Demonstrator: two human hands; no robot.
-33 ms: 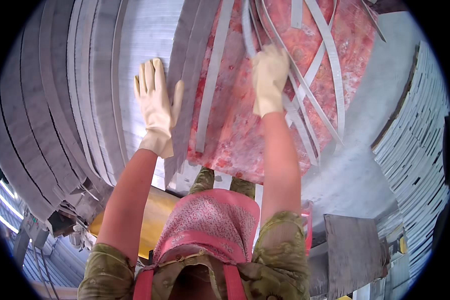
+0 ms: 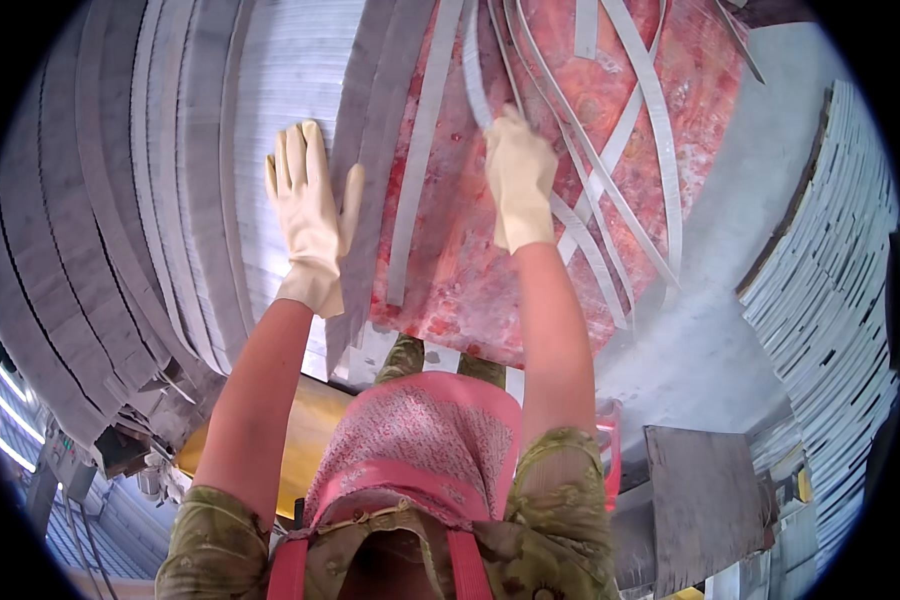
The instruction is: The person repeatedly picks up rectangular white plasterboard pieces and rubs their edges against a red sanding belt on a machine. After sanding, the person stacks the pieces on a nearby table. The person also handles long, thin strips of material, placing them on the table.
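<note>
Grey curved strip [image 2: 475,80] in right hand [image 2: 521,178]

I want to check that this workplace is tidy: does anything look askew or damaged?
Yes. Beyond and right of the right hand, loose grey strips cross at uneven angles on the blotchy red surface, unlike the aligned grey stacks at left. At lower right, the dark sheet has a ragged lower edge, perhaps damaged.
</note>
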